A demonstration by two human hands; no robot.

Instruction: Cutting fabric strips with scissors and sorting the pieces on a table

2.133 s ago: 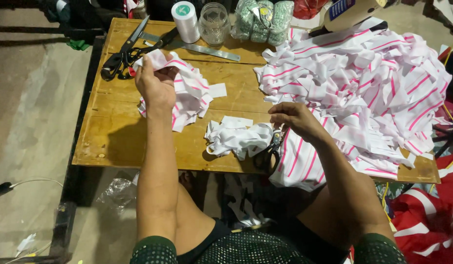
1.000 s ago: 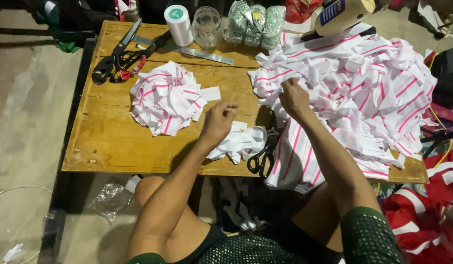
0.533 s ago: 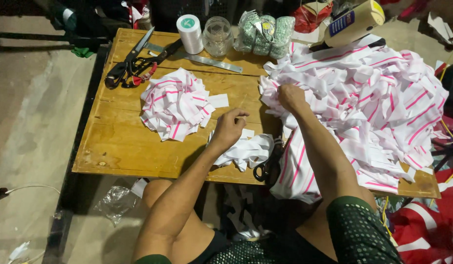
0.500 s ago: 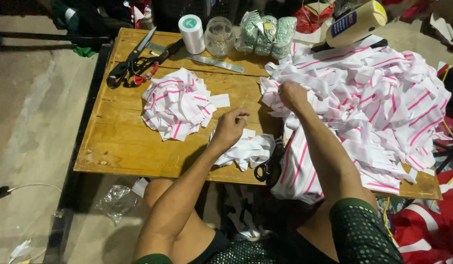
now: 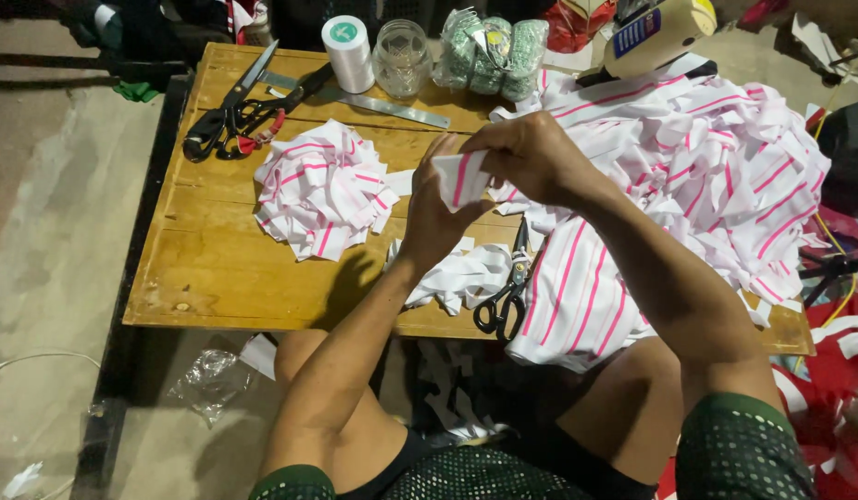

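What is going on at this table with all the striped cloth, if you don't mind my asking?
A person sits at a low wooden table and holds a small white and pink striped cloth piece up between the left hand and the right hand. A bundle of similar pieces lies to the left, a big heap of striped cloth to the right. Black scissors rest near the front edge, beside a few white pieces.

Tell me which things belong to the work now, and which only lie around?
In use: left hand, right hand, striped fabric piece, big striped pile.
Lying about: small scissors, large shears, thread spool, glass jar, ruler.
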